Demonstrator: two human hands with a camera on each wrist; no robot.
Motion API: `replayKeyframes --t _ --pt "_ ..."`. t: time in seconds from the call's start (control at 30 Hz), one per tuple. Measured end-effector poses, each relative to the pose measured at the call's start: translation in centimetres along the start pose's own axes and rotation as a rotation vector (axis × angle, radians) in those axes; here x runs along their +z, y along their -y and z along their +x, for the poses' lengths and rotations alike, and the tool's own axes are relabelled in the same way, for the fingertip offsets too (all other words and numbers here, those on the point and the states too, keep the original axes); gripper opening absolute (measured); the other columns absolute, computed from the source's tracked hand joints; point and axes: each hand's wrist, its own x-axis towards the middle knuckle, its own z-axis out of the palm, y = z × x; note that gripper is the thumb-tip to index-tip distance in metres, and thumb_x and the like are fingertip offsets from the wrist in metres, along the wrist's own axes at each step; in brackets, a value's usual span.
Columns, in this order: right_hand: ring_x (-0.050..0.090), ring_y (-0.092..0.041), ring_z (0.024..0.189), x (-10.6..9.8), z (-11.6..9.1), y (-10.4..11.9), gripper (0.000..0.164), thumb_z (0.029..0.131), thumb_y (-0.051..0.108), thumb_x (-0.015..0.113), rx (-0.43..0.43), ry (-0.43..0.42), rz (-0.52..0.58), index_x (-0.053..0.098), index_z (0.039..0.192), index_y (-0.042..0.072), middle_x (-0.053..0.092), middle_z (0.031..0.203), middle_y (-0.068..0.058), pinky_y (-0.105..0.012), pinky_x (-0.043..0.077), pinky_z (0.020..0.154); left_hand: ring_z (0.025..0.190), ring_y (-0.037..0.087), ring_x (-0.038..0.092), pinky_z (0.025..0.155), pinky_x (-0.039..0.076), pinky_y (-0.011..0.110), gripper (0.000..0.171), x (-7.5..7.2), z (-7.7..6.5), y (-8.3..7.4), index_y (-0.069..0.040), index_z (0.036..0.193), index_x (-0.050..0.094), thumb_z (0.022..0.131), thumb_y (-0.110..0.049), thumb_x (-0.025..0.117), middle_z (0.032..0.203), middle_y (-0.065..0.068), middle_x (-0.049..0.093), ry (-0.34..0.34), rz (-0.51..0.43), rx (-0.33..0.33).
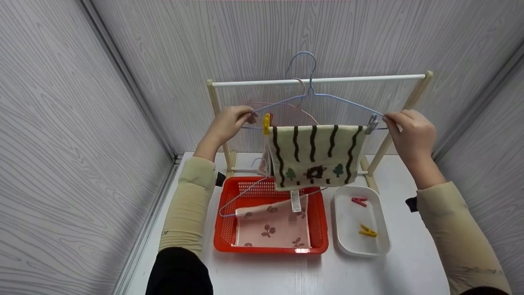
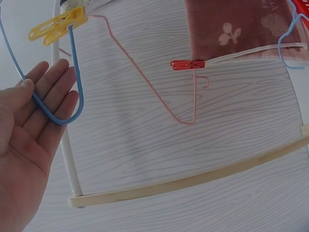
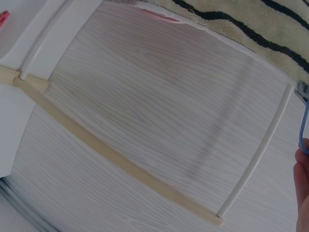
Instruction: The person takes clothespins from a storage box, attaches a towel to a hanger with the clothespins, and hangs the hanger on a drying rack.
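My left hand (image 1: 229, 125) pinches the left end of a blue wire hanger (image 1: 348, 101) between thumb and fingers. At the opposite end, my right hand (image 1: 414, 131) pinches the wire near its corner. A cream towel (image 1: 317, 157) with dark wavy stripes, small trees and a sheep-like figure drapes over the hanger's bottom bar. A yellow clothespin (image 1: 266, 123) clips the towel's left edge, and a grey clothespin (image 1: 371, 124) clips its right. The hanger's hook overlaps the white rail (image 1: 360, 78) of a wooden rack in the head view.
Behind hangs a pink hanger (image 2: 145, 79) with a pink towel (image 2: 241, 29) held by a red clothespin (image 2: 187, 64). Below, a red basket (image 1: 270, 248) contains another pink towel (image 1: 272, 229) and blue hanger (image 1: 241, 196). A white tray (image 1: 339, 229) holds red (image 1: 359, 201) and yellow clothespins (image 1: 368, 231).
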Motion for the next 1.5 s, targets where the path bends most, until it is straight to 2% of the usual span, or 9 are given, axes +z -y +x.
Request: replayKeyframes --t 0.23,0.37,0.47,0.73,0.93,1.1,1.3,1.4,1.5 --pt "0.07 -0.038 0.082 0.7 1.5 0.1 0.02 0.102 0.019 0.073 0.087 -0.015 0.035 0.081 0.104 0.001 0.078 0.093 -0.02 -0.048 0.051 0.073 0.11 0.032 0.076 0.099 0.059 0.043 0.025 -0.4 1.0 -0.3 0.001 0.121 0.075 0.111 -0.01 0.055 0.116 0.017 0.079 -0.139 0.074 0.035" --pt "0.068 -0.037 0.079 1.6 1.7 0.0 0.014 0.099 0.014 0.076 0.112 -0.078 0.098 0.083 0.101 0.001 0.078 0.09 -0.019 -0.039 0.044 0.071 0.111 0.03 0.077 0.1 0.059 0.042 0.024 0.0 1.3 0.1 0.001 0.118 0.076 0.11 -0.012 0.057 0.116 0.015 0.08 -0.223 0.115 0.051" --pt "0.069 -0.037 0.08 2.4 1.2 -0.3 0.013 0.098 0.012 0.077 0.12 -0.07 0.129 0.083 0.1 0.001 0.078 0.089 -0.02 -0.037 0.043 0.073 0.112 0.03 0.077 0.101 0.058 0.042 0.023 0.7 1.4 0.8 0.0 0.117 0.077 0.109 -0.013 0.059 0.116 0.013 0.08 -0.263 0.147 0.048" --pt "0.073 -0.037 0.088 4.0 -1.0 -0.5 0.014 0.097 0.012 0.078 0.113 0.028 0.148 0.082 0.101 -0.001 0.079 0.095 -0.02 -0.051 0.053 0.08 0.115 0.027 0.076 0.101 0.059 0.041 0.025 3.2 1.4 2.7 -0.006 0.119 0.078 0.11 -0.019 0.059 0.12 0.009 0.08 -0.302 0.219 -0.05" --pt "0.071 -0.038 0.082 5.0 -0.6 0.4 0.007 0.094 0.008 0.081 0.109 -0.136 0.193 0.083 0.094 0.001 0.079 0.088 -0.018 -0.048 0.051 0.077 0.113 0.027 0.077 0.098 0.06 0.041 0.025 4.0 1.7 3.0 -0.006 0.122 0.077 0.109 -0.017 0.059 0.121 0.009 0.08 -0.4 0.242 -0.099" --pt "0.07 -0.038 0.078 5.5 0.5 1.0 0.006 0.089 0.006 0.084 0.09 -0.279 0.244 0.082 0.087 0.001 0.078 0.084 -0.018 -0.028 0.047 0.079 0.108 0.026 0.078 0.094 0.061 0.039 0.023 4.2 2.1 3.0 -0.006 0.121 0.077 0.108 -0.017 0.061 0.12 0.009 0.08 -0.483 0.27 -0.125" --pt "0.07 -0.037 0.079 5.7 0.8 0.9 0.003 0.088 0.003 0.085 0.045 -0.304 0.292 0.082 0.088 0.001 0.078 0.083 -0.017 -0.018 0.047 0.084 0.103 0.028 0.079 0.089 0.061 0.041 0.022 4.5 2.1 3.1 -0.007 0.118 0.078 0.106 -0.017 0.063 0.118 0.009 0.081 -0.504 0.311 -0.148" --pt "0.069 -0.037 0.078 6.1 0.1 0.8 0.005 0.086 -0.003 0.085 0.039 -0.28 0.325 0.082 0.088 0.001 0.078 0.083 -0.017 -0.011 0.043 0.086 0.104 0.029 0.079 0.09 0.061 0.042 0.021 5.1 1.8 3.6 -0.007 0.116 0.079 0.106 -0.017 0.063 0.116 0.009 0.081 -0.479 0.308 -0.163" --pt "0.067 -0.036 0.074 6.4 -0.9 0.6 0.006 0.085 -0.003 0.085 0.028 -0.235 0.32 0.082 0.088 0.002 0.077 0.081 -0.017 -0.013 0.042 0.081 0.107 0.029 0.079 0.093 0.061 0.042 0.022 5.6 1.4 4.1 -0.006 0.116 0.08 0.106 -0.017 0.064 0.117 0.009 0.081 -0.427 0.293 -0.176"
